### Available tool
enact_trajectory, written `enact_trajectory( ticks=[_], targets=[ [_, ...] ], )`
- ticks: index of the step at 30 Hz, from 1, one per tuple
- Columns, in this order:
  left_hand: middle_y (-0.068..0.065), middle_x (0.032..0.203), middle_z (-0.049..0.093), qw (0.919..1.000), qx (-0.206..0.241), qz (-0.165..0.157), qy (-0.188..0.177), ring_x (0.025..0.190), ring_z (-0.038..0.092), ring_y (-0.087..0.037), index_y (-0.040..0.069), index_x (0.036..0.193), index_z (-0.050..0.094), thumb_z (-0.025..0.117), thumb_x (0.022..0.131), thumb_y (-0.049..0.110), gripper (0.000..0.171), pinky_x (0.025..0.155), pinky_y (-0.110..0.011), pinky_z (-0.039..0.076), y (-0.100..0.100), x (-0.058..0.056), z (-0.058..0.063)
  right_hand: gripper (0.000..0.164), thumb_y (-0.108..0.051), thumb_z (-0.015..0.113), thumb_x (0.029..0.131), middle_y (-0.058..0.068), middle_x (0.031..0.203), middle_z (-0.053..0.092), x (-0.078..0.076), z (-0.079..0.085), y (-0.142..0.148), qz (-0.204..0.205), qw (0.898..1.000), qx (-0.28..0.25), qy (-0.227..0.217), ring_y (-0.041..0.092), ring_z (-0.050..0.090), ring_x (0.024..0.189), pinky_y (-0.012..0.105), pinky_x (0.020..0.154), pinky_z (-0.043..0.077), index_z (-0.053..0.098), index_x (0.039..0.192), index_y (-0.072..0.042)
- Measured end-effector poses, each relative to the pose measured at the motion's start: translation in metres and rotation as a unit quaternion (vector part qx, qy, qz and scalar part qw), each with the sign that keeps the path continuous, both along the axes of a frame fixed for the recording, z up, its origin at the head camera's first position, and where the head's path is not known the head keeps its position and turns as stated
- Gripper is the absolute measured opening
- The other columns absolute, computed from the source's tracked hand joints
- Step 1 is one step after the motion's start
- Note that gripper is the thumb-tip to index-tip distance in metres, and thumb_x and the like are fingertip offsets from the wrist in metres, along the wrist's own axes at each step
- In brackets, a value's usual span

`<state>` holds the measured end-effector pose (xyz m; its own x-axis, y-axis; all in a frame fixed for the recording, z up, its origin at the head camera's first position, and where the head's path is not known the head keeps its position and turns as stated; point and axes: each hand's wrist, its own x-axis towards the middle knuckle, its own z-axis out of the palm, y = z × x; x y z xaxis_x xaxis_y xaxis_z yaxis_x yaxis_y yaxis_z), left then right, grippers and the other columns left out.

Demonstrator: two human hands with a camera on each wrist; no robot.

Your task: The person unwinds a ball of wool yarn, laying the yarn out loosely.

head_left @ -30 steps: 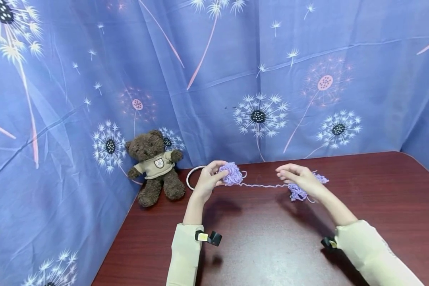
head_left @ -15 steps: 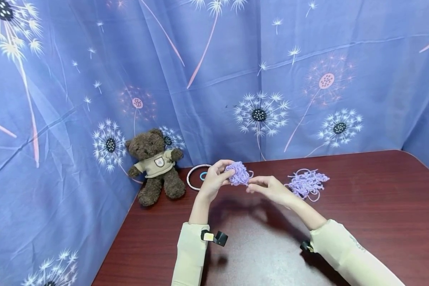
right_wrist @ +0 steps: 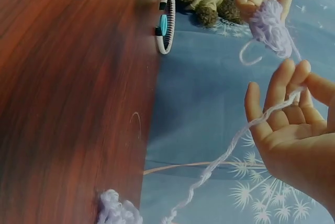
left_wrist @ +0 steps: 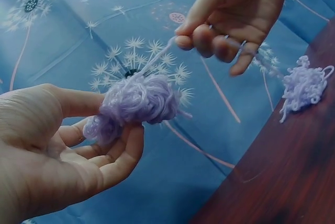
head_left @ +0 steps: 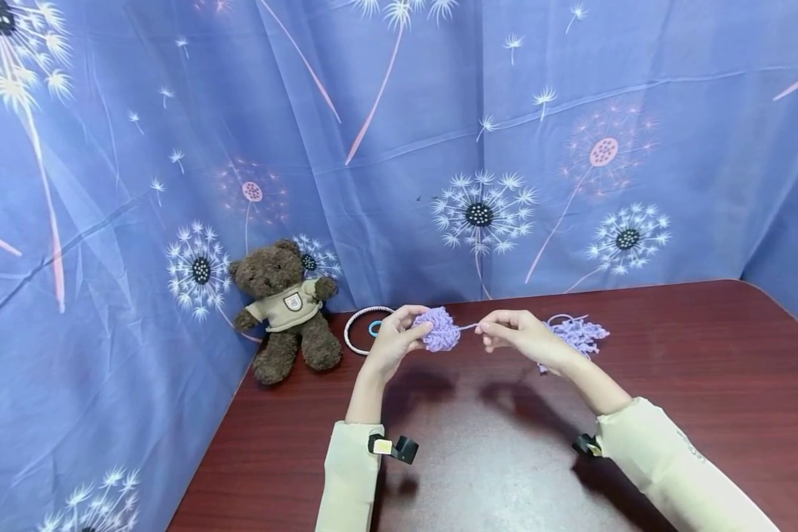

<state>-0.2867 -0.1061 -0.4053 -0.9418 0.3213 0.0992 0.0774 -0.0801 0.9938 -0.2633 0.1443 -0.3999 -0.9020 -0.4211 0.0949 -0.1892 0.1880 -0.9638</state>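
Note:
My left hand (head_left: 394, 341) holds a fluffy bundle of purple yarn (head_left: 442, 329) between thumb and fingers, raised over the table. To its right, my right hand (head_left: 520, 336) pinches the strand (left_wrist: 157, 59) that runs out of the bundle, thumb against forefinger. Beyond the pinch, the strand (right_wrist: 225, 153) crosses the right palm and trails down to a loose, crinkled purple yarn pile (head_left: 580, 336) on the table. A short loose end (right_wrist: 250, 56) curls from the bundle in the right wrist view. Part of the pile is hidden behind my right hand in the head view.
A brown teddy bear (head_left: 284, 310) in a beige shirt sits at the table's back left corner. Beside it lie a white ring-shaped band (head_left: 351, 336) and a small blue ring (head_left: 374, 328). A blue dandelion-print curtain (head_left: 386, 185) hangs behind the dark red table (head_left: 691, 369).
My right hand moved left from beside the yarn pile to the bundle, then back right a little, drawing a short strand. The left hand kept its hold, shifting slightly.

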Motion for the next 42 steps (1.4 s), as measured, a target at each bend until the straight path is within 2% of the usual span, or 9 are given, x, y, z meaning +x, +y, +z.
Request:
enact_trajectory(
  ticks=[5,10,15,20,25,30,33,37,42],
  targets=[
    [0.003,0.096,0.062,0.9992,0.012,-0.038,-0.003,0.082,0.063,-0.005,-0.012,0.124,0.049,0.056,0.094,-0.002,0.032,0.072,-0.021,0.055,0.013,0.003,-0.005,0.033,-0.020,0.053,0.100,-0.005,0.093,0.070,-0.001,-0.001,-0.007,0.005,0.999,-0.047,-0.011,0.012,0.071,0.091,0.029,0.093,0.056,0.059,0.113,0.010],
    [0.004,0.101,0.060,0.9970,0.004,-0.077,0.007,0.089,0.062,-0.004,-0.011,0.128,0.047,0.059,0.091,-0.004,0.039,0.075,-0.018,0.054,0.028,0.007,-0.005,0.025,-0.019,0.053,0.100,-0.012,0.091,0.070,-0.004,-0.002,-0.012,-0.022,0.996,-0.083,-0.021,0.003,0.068,0.088,0.028,0.091,0.056,0.062,0.110,0.003],
    [0.002,0.099,0.060,0.9974,-0.016,-0.070,0.008,0.086,0.061,-0.006,-0.008,0.129,0.048,0.065,0.080,-0.013,0.051,0.069,-0.019,0.053,0.033,0.010,-0.006,0.017,-0.018,0.052,0.101,-0.013,0.090,0.070,-0.005,-0.003,-0.012,-0.025,0.994,-0.098,-0.036,0.002,0.069,0.086,0.026,0.089,0.057,0.063,0.105,-0.006],
    [-0.001,0.096,0.061,0.9960,-0.067,-0.054,0.023,0.081,0.059,-0.006,-0.005,0.125,0.053,0.071,0.079,-0.006,0.049,0.066,-0.019,0.052,0.035,0.010,-0.007,0.027,-0.021,0.051,0.101,-0.011,0.095,0.071,-0.005,-0.002,-0.009,-0.019,0.996,-0.082,-0.015,0.004,0.070,0.092,0.024,0.094,0.054,0.062,0.111,0.002],
    [-0.004,0.094,0.063,0.9945,-0.094,-0.028,0.035,0.079,0.059,-0.006,-0.004,0.120,0.059,0.074,0.079,-0.001,0.044,0.065,-0.020,0.052,0.032,0.008,-0.009,0.034,-0.026,0.050,0.102,-0.016,0.097,0.071,-0.008,0.006,0.003,-0.046,0.997,-0.066,-0.006,0.001,0.068,0.097,0.018,0.095,0.050,0.062,0.115,0.003],
    [-0.003,0.096,0.065,0.9954,-0.089,-0.015,0.032,0.082,0.061,-0.005,-0.002,0.121,0.059,0.074,0.080,0.001,0.043,0.068,-0.020,0.054,0.025,0.007,-0.012,0.030,-0.023,0.049,0.103,-0.018,0.093,0.070,-0.013,0.018,0.018,-0.057,0.994,-0.089,-0.006,-0.002,0.067,0.094,0.017,0.091,0.053,0.061,0.114,0.001],
    [0.003,0.093,0.064,0.9960,-0.081,-0.018,0.036,0.082,0.060,-0.004,-0.003,0.120,0.058,0.072,0.082,0.000,0.041,0.068,-0.019,0.053,0.021,0.007,-0.012,0.022,-0.021,0.050,0.102,-0.016,0.093,0.070,-0.016,0.021,0.027,-0.064,0.992,-0.111,0.001,-0.001,0.068,0.092,0.017,0.089,0.054,0.063,0.108,-0.004],
    [0.009,0.086,0.063,0.9952,-0.080,-0.017,0.055,0.079,0.058,-0.002,-0.007,0.114,0.060,0.071,0.083,0.002,0.034,0.068,-0.017,0.049,0.015,0.007,-0.012,0.015,-0.019,0.052,0.101,-0.014,0.093,0.071,-0.020,0.019,0.043,-0.079,0.986,-0.144,-0.004,0.000,0.069,0.090,0.016,0.086,0.055,0.067,0.099,-0.016],
    [0.005,0.088,0.066,0.9964,-0.066,-0.018,0.050,0.079,0.061,-0.002,-0.007,0.116,0.059,0.067,0.088,0.005,0.032,0.072,-0.018,0.052,0.007,0.005,-0.010,0.015,-0.020,0.053,0.101,-0.014,0.094,0.072,-0.021,0.015,0.068,-0.094,0.981,-0.167,-0.014,0.001,0.069,0.088,0.015,0.085,0.055,0.068,0.098,-0.019]
  ],
)
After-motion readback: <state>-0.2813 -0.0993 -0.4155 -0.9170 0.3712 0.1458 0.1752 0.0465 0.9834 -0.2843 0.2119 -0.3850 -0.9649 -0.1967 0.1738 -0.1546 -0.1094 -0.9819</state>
